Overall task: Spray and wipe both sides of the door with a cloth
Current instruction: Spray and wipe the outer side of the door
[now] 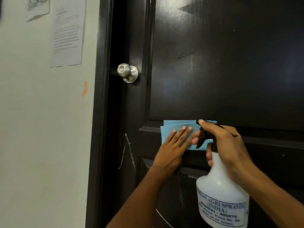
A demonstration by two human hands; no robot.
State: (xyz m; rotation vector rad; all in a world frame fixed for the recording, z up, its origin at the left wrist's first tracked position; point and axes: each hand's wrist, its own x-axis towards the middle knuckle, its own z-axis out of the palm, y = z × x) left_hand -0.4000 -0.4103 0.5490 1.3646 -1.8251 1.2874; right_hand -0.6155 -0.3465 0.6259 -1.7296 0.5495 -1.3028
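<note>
One wide-angle camera, worn on the person's head, faces forward and a little down, very near the dark door [213, 63], which fills centre and right. The wall [41, 129] takes the left. The left forearm [139, 203] and right forearm [271, 195] enter from the bottom edge, the spray bottle [220, 195] low against it.

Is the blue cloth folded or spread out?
Folded: the cloth shows stacked edges at its top left corner, under the left hand.
</note>
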